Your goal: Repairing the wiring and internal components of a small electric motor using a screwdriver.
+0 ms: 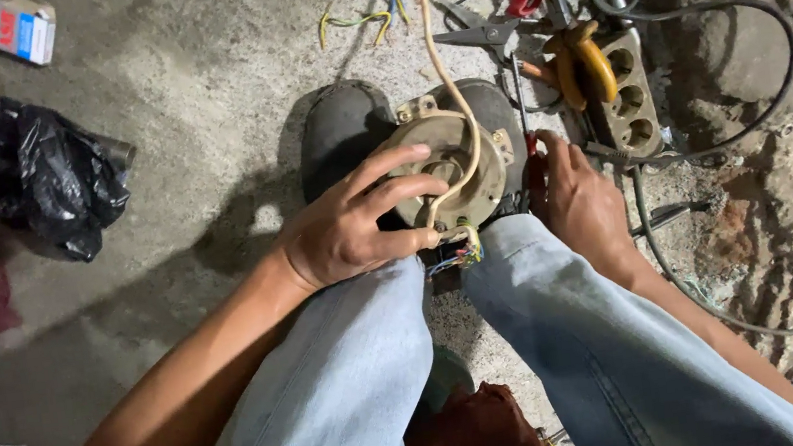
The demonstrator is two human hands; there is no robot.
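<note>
A round beige fan motor (450,168) sits between my knees on a concrete floor, over two dark sandals (345,128). My left hand (352,226) rests on the motor, fingers spread over its top, thumb by a bundle of coloured wires (461,253) at its near edge. A cream cable (443,66) runs from the motor up and away. My right hand (575,196) is on the motor's right side, fingers closed around a red-handled tool (531,151); its tip is hidden.
Pliers (484,33), an orange-handled tool (589,63), a beige multi-socket block (631,98) and black cables (743,9) lie at the back right. Loose wire offcuts (366,15) lie beyond the motor. A black plastic bag (43,176) and a small box (22,29) are far left.
</note>
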